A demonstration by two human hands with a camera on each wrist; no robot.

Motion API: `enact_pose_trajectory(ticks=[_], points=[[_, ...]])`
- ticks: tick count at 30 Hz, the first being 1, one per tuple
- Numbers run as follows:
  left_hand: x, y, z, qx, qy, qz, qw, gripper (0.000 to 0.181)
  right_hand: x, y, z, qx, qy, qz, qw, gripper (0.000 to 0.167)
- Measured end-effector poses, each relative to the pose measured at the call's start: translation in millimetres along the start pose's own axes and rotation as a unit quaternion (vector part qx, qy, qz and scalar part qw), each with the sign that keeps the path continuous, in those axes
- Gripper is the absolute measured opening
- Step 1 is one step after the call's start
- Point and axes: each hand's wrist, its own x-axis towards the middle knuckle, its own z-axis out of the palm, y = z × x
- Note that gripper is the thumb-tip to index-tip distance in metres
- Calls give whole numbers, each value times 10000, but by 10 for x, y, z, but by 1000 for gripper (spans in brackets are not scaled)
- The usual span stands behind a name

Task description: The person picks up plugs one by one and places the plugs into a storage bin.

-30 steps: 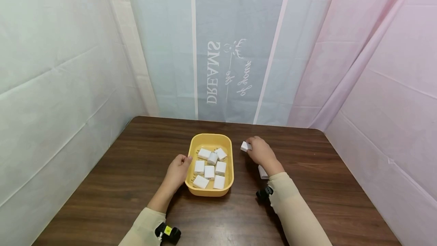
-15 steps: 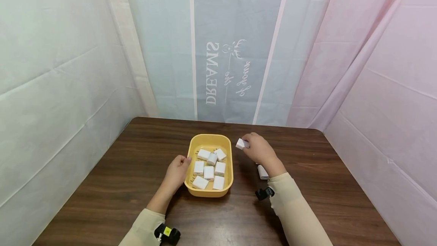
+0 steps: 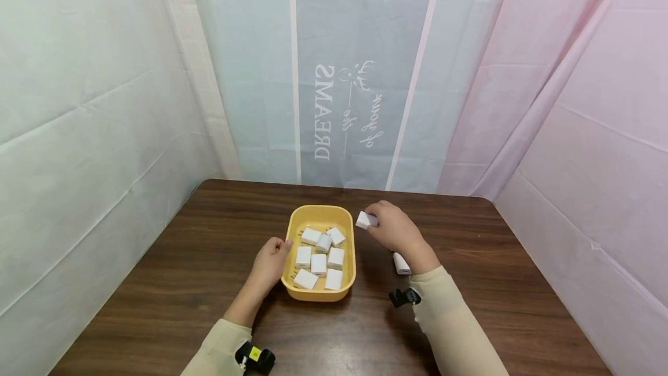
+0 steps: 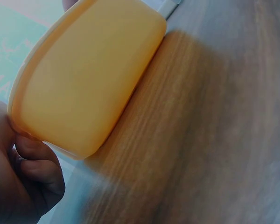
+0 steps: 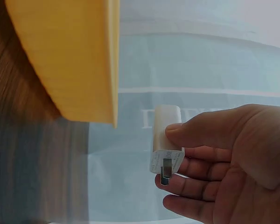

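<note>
While a white cloth (image 3: 94,103) hangs at the far left, the left hand (image 3: 272,260) pinches the left edge of a yellow tub (image 3: 319,295) with its thumb and bent fingers. A little black camera (image 3: 254,357) is strapped to that sleeve. The tub sits on a brown table (image 3: 209,231), and eight white plugs (image 3: 318,264) lie inside it. Some have prongs poking out to the left. Behind the tub hangs a blue-grey curtain (image 3: 360,22) with the word DREAMS turned the wrong way. Just right of the tub, not touching it, is one more plug (image 3: 366,220), up off the table. The right hand (image 3: 399,230) pinches it between thumb and fingers. Two flat metal prongs stick out of one end in the right wrist view. Next to the right wrist, a loose plug (image 3: 400,264) lies on the table, partly hidden by the arm. Far right hangs a pale pink cloth (image 3: 590,149).
</note>
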Motion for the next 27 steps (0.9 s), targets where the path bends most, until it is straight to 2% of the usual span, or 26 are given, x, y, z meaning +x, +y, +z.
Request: enact_pose_trajectory(ticks=[7, 15, 18, 27], points=[[-1, 0, -7, 59, 0, 62, 10000, 29, -81, -119, -76, 39, -87, -120, 9999, 29], [9, -25, 10, -14, 20, -13, 10000, 30, -140, -243, -97, 20, -219, -267, 9994, 26], [3, -12, 13, -45, 18, 64, 10000, 31, -161, -296, -115, 41, -302, -295, 9991, 25], [-1, -12, 6, -120, 42, 128, 9998, 30, -188, -430, -59, -135, -559, -641, 9963, 24]])
